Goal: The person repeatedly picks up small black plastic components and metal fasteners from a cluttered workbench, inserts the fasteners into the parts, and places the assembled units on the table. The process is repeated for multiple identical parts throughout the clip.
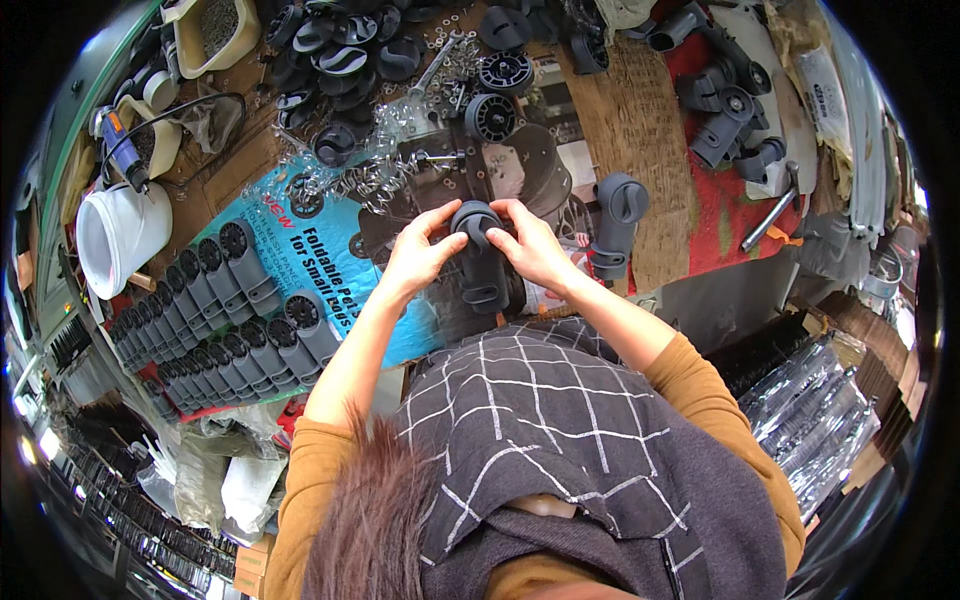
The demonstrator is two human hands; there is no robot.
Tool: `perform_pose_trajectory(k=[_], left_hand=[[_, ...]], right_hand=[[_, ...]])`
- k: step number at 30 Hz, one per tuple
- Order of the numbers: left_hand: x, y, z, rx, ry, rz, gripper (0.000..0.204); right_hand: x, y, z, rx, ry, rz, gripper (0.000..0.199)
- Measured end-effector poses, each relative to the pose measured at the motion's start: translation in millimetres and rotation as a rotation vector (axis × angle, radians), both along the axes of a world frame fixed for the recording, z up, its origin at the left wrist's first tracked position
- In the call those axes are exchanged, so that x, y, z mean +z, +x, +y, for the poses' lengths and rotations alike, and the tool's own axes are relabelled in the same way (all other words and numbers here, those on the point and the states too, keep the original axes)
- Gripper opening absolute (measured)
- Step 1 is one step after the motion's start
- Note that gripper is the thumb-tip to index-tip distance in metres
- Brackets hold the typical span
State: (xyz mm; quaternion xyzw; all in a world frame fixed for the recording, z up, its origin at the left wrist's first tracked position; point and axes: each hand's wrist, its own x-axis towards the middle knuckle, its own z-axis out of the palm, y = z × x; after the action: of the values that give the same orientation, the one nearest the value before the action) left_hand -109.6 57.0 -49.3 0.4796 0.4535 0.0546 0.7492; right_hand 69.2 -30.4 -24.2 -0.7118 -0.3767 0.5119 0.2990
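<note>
Just right of the blue printed sheet [410, 330], the person's left hand [420, 252] and right hand [535, 250] share a two-sided grip on a dark grey housing [482, 272], fingers round its upper end and thumbs at its rounded cap [475, 216]. At the sheet's left end lie two slanting rows of grey housings [255, 280] with black discs showing; these look like the finished share. Plenty seems left: beyond the sheet sit a heap of loose black caps [345, 62] and spoked wheels [492, 117], with coiled springs [385, 182] at its far edge. Well to its right are one upright-looking capped housing [614, 230] and, farther out, scattered housings [728, 125] whose stage cannot be told
</note>
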Motion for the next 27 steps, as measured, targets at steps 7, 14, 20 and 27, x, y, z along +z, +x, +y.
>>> perform_pose_trajectory(k=[7, 14, 20, 27], left_hand=[[5.6, 3.9, -0.4, -0.113, 0.273, 0.125, 0.058], [4.2, 9.9, 19.1, -0.363, 0.363, 0.120, 0.059], [7.9, 20.8, 30.3, -0.475, 0.410, 0.193, 0.055], [6.1, 18.8, 17.5, -0.368, 0.431, 0.264, 0.062]], right_hand=[[-7.2, 0.5, 3.0, 0.033, -0.020, -0.039, 0.042], [-13.6, 5.5, 8.1, 0.075, -0.117, -0.031, 0.045], [-14.2, 0.4, 8.8, 0.056, -0.108, -0.110, 0.043], [-12.9, 3.1, 11.5, -0.022, -0.121, -0.029, 0.053]])
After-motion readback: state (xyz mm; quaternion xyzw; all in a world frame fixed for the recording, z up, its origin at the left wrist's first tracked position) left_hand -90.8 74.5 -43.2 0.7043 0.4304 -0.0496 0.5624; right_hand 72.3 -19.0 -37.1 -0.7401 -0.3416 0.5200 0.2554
